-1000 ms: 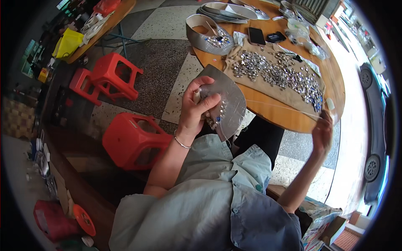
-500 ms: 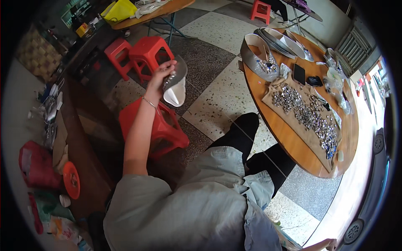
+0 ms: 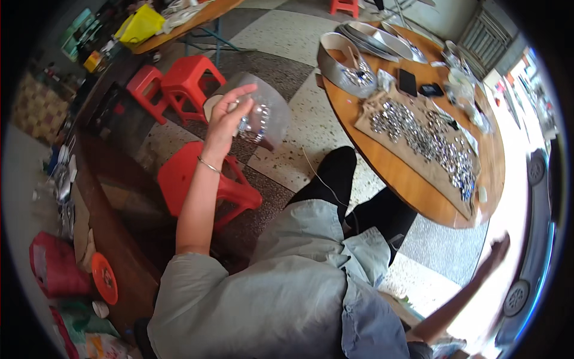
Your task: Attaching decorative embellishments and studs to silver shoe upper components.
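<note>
My left hand (image 3: pixel 226 122), a bangle on its wrist, grips a curved grey sheer piece (image 3: pixel 276 116) with a pale edge and a cluster of clear and blue gems. It is held in the air above the red stools. A thin pale thread (image 3: pixel 326 182) hangs in a loose curve over my leg. My right hand (image 3: pixel 501 246) is stretched far out to the right, past the round table. Its fingers look pressed together, but blur and distance hide what they hold.
On the round wooden table (image 3: pixel 353 122) lie a tan cloth (image 3: pixel 412 173) with loose gems (image 3: pixel 430 143), a phone (image 3: pixel 407 82) and similar grey curved pieces (image 3: pixel 345 72). Red stools (image 3: pixel 188 78) stand ahead left. An orange plate (image 3: pixel 104 279) is beside me; a car (image 3: pixel 529 263) is outside.
My left hand has turned the grey piece so its gems show more. My right hand has risen into view at the right. The thread has gone from straight to slack.
</note>
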Motion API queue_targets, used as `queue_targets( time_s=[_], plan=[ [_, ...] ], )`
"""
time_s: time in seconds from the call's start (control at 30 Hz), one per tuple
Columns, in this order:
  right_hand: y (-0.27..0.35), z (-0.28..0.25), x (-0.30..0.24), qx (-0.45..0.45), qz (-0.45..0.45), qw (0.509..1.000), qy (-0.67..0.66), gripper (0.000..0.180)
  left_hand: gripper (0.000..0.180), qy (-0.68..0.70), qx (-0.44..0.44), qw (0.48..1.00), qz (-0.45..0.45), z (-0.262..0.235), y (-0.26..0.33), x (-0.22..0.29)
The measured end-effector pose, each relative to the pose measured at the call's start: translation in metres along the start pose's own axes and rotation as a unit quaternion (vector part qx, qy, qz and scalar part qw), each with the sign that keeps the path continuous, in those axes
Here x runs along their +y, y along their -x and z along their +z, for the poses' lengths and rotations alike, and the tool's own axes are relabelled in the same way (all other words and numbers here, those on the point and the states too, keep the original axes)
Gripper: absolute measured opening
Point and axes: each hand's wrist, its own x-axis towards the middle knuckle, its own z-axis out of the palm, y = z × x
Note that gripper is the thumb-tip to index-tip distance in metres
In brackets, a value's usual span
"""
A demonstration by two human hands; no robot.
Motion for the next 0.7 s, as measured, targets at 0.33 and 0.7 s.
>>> queue_targets(
  time_s=[0.33,0.7],
  plan=[
    [0.157,0.236,-0.204,-0.296,0.032,0.905,-0.303,0.038,0.040,0.110,-0.148,0.981,-0.061,0.149,0.042,-0.025],
    [0.144,0.234,-0.189,-0.389,-0.056,0.872,-0.291,0.023,0.032,0.188,-0.237,0.933,-0.195,0.149,0.048,-0.033]
  ],
)
